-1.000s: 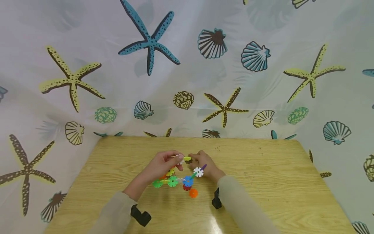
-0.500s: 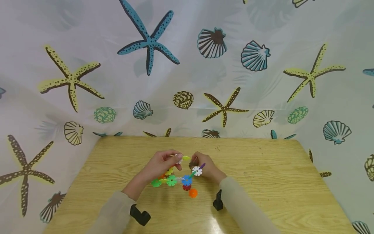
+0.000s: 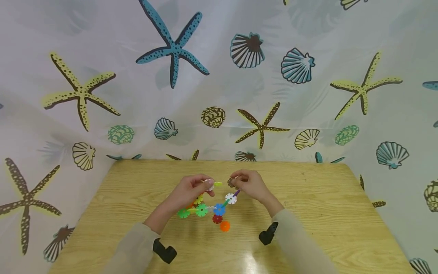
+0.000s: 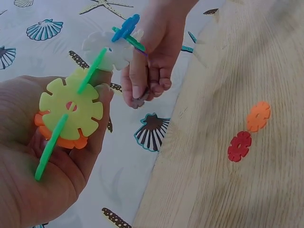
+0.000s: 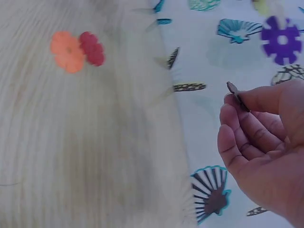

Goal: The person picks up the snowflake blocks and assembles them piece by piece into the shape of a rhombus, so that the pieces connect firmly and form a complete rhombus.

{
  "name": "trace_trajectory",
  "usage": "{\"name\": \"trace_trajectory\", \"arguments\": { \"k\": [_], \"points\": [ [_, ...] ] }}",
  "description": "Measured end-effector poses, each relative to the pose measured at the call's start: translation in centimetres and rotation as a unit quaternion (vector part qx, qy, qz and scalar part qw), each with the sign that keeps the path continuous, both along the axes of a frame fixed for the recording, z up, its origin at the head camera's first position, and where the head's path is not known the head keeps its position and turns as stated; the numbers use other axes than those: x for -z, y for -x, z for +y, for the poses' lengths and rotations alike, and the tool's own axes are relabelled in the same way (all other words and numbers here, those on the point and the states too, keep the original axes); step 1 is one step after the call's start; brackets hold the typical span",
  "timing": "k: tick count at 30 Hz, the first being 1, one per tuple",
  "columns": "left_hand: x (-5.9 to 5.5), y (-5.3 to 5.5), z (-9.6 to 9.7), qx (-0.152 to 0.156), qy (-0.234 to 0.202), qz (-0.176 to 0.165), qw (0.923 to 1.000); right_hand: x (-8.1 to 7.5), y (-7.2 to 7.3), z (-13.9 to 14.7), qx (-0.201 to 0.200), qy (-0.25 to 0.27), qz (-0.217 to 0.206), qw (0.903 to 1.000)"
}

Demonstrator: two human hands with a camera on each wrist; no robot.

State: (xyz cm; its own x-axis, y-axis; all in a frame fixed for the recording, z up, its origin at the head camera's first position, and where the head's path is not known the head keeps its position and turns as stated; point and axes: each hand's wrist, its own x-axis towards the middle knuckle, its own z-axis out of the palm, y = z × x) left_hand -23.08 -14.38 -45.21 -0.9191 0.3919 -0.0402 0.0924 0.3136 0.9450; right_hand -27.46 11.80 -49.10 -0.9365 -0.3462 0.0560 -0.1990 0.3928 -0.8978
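My left hand (image 3: 184, 196) grips a chain of slotted, flower-shaped plastic discs by a white disc (image 3: 209, 185). A yellow disc (image 3: 218, 183) sticks out sideways from that hold. The chain hangs in a loop, with green (image 3: 202, 210), blue (image 3: 219, 209), another white (image 3: 230, 198) and purple (image 3: 237, 192) discs joined edge to edge. In the left wrist view a yellow disc (image 4: 88, 121) covers part of an orange one (image 4: 80, 142). Between thumb and fingers my right hand (image 3: 252, 186) pinches a brown disc (image 5: 238, 99), apart from the chain.
A loose orange disc (image 4: 258, 116) and a dark red disc (image 4: 239, 146) lie close together on the wooden table (image 3: 308, 228). Behind the table's far edge hangs a white cloth (image 3: 219, 83) printed with starfish and shells.
My right hand has risen and moved right with the brown disc, turning it clear of the chain. The left hand has stayed nearly still, still gripping the white disc.
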Motion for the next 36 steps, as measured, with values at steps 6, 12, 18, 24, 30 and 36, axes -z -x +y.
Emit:
{"name": "trace_trajectory", "arguments": {
  "k": [6, 12, 18, 24, 30, 36],
  "points": [
    [0.0, 0.0, 0.5, 0.005, 0.003, 0.002, 1.0000, -2.0, -0.7, 0.9, 0.002, 0.029, -0.014, 0.9995],
    [-0.1, 0.0, 0.6, 0.007, -0.003, 0.000, 1.0000, -3.0, -1.4, 0.8, -0.012, 0.060, -0.034, 0.9975],
    [-0.3, 0.1, 0.7, 0.002, -0.001, 0.001, 1.0000, -3.6, -1.9, 0.4, -0.014, 0.079, -0.056, 0.9952],
    [-0.3, 0.0, 0.7, 0.003, 0.000, 0.000, 1.0000, -3.9, -2.3, 0.2, -0.026, 0.091, -0.063, 0.9935],
    [-0.3, 0.0, 0.8, 0.004, 0.000, -0.002, 1.0000, -4.0, -2.4, 0.3, -0.034, 0.094, -0.062, 0.9931],
    [-0.5, 0.0, 0.9, 0.008, -0.003, -0.002, 1.0000, -4.2, -2.5, 0.3, -0.042, 0.095, -0.052, 0.9933]
  ]
}}
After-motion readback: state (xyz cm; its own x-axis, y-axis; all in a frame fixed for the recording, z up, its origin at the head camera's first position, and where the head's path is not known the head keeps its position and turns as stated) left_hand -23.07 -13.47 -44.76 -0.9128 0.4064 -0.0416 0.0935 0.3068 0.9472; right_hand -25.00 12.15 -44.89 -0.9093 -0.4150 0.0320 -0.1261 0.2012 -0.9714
